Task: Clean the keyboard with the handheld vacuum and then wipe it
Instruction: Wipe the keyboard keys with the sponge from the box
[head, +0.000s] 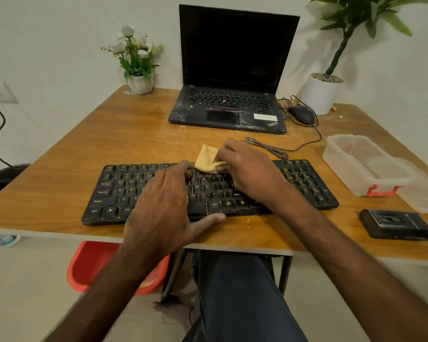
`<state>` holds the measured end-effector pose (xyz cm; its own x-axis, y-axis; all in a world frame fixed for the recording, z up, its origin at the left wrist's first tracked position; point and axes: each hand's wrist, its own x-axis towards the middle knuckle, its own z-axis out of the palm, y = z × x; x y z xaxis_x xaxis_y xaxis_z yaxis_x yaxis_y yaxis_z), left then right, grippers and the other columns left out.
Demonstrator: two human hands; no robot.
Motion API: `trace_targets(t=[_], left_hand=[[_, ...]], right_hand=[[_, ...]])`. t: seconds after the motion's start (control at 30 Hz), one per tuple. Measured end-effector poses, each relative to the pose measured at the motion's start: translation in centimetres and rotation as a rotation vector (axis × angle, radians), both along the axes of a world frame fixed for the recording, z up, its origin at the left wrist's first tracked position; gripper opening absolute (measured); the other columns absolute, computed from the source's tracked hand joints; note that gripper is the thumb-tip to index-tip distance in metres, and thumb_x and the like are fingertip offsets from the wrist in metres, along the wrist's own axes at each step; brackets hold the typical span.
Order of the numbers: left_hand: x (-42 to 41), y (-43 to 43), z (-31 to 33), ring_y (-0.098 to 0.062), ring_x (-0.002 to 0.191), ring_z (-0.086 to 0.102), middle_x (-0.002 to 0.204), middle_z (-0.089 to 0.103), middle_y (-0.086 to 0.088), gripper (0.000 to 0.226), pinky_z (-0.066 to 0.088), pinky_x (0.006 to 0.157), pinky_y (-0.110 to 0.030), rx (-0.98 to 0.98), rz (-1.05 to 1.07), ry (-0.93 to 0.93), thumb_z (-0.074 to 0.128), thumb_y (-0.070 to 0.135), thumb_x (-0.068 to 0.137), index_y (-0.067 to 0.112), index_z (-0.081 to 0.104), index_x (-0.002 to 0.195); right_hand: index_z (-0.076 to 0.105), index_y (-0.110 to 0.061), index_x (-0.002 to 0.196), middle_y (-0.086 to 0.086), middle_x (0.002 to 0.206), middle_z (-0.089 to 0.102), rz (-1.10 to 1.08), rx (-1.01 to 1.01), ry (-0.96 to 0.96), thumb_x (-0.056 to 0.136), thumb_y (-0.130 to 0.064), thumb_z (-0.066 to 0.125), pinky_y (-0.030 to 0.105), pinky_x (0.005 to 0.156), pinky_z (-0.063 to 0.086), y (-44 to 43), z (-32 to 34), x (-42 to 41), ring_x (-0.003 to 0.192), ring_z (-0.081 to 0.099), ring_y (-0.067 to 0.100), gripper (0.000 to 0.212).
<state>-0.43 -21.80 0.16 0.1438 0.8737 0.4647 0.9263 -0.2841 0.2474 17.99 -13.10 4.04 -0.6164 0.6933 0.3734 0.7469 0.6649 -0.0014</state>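
while the left hand [163, 206] presses keyboard [304, 181] flat-fingered, right hand [250, 169] grips the cloth [206, 157].

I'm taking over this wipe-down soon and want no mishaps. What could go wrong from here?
The keyboard lies close to the front edge of the table; a hard stroke with the cloth in the right hand could push it off if the left hand lets up. The cloth works beside the coiled cable and may snag it. The handheld vacuum lies near that edge too; a sweeping arm could knock it.
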Motion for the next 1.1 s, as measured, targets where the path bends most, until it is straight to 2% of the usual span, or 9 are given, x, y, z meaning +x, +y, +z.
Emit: trace_targets(t=[0.07, 0.23, 0.33, 0.43, 0.6, 0.7, 0.8, 0.97, 1.1], left_hand=[[0.0, 0.0, -0.1, -0.021, 0.112, 0.058, 0.124, 0.059, -0.008, 0.103, 0.049, 0.097, -0.039, 0.019, 0.013, 0.010, 0.047, 0.092, 0.073, 0.013, 0.037, 0.138], [0.0, 0.1, -0.4, -0.022, 0.111, 0.058, 0.124, 0.059, -0.008, 0.101, 0.048, 0.097, -0.040, 0.029, -0.006, 0.015, 0.047, 0.089, 0.076, 0.009, 0.037, 0.138], [0.1, 0.1, -0.1, -0.022, 0.113, 0.058, 0.125, 0.059, -0.008, 0.103, 0.048, 0.099, -0.041, 0.006, 0.010, 0.010, 0.046, 0.091, 0.075, 0.011, 0.038, 0.139], [0.2, 0.1, 0.0, -0.022, 0.114, 0.058, 0.124, 0.060, -0.007, 0.105, 0.045, 0.105, -0.046, -0.001, 0.048, 0.023, 0.042, 0.094, 0.073, 0.012, 0.038, 0.138], [-0.1, 0.2, -0.3, -0.025, 0.120, 0.055, 0.129, 0.055, -0.008, 0.115, 0.033, 0.114, -0.055, -0.040, 0.092, 0.076, 0.036, 0.099, 0.070, 0.008, 0.039, 0.140], [-0.1, 0.2, -0.2, -0.026, 0.119, 0.056, 0.125, 0.058, -0.009, 0.115, 0.032, 0.114, -0.058, -0.032, 0.094, 0.073, 0.036, 0.100, 0.068, 0.008, 0.040, 0.138], [0.1, 0.2, 0.0, -0.028, 0.118, 0.057, 0.124, 0.059, -0.010, 0.114, 0.032, 0.114, -0.060, -0.041, 0.106, 0.077, 0.037, 0.100, 0.069, 0.008, 0.039, 0.137], [0.0, 0.2, -0.3, -0.027, 0.117, 0.057, 0.123, 0.058, -0.008, 0.113, 0.032, 0.113, -0.061, -0.039, 0.092, 0.093, 0.037, 0.100, 0.068, 0.010, 0.040, 0.137], [0.1, 0.2, -0.1, -0.029, 0.116, 0.058, 0.121, 0.060, -0.010, 0.114, 0.030, 0.115, -0.060, -0.023, 0.087, 0.101, 0.035, 0.100, 0.068, 0.008, 0.041, 0.135]], right_hand=[[0.061, -0.015, 0.120, 0.002, 0.116, 0.056, 0.048, -0.015, -0.007, 0.093, -0.014, 0.060, 0.022, 0.081, 0.035, -0.5, -0.3, -0.4, 0.103, 0.047, 0.012, 0.027], [0.064, -0.014, 0.107, -0.001, 0.107, 0.057, 0.295, -0.178, 0.017, 0.089, -0.018, 0.058, 0.027, 0.075, 0.047, -4.0, -0.2, -0.4, 0.096, 0.053, 0.015, 0.020], [0.065, -0.012, 0.111, 0.004, 0.105, 0.058, 0.138, 0.004, -0.044, 0.088, -0.012, 0.063, 0.027, 0.068, 0.043, -1.9, -0.3, 0.0, 0.093, 0.054, 0.017, 0.024], [0.063, -0.014, 0.119, 0.003, 0.110, 0.056, -0.004, 0.009, -0.007, 0.093, -0.017, 0.061, 0.025, 0.073, 0.041, -0.2, 0.1, 0.1, 0.098, 0.051, 0.014, 0.026], [0.067, -0.013, 0.111, 0.004, 0.109, 0.060, 0.276, -0.097, -0.026, 0.089, -0.017, 0.065, 0.029, 0.073, 0.049, -3.7, -0.2, -1.2, 0.097, 0.055, 0.017, 0.022], [0.067, -0.013, 0.110, 0.006, 0.104, 0.059, 0.195, -0.029, -0.030, 0.087, -0.014, 0.067, 0.029, 0.065, 0.045, -2.2, 0.0, -0.9, 0.093, 0.056, 0.019, 0.023], [0.066, -0.012, 0.116, 0.006, 0.112, 0.058, 0.072, -0.009, -0.009, 0.089, -0.013, 0.065, 0.025, 0.072, 0.036, -1.0, 0.0, -0.9, 0.101, 0.054, 0.020, 0.027], [0.067, -0.015, 0.113, -0.002, 0.109, 0.058, 0.240, -0.163, -0.008, 0.092, -0.018, 0.063, 0.024, 0.075, 0.042, -3.0, 0.0, -1.1, 0.096, 0.054, 0.011, 0.021], [0.066, -0.018, 0.115, -0.002, 0.108, 0.056, 0.083, -0.102, 0.034, 0.094, -0.019, 0.061, 0.018, 0.071, 0.036, -0.7, 0.1, -0.2, 0.093, 0.048, 0.009, 0.021]])
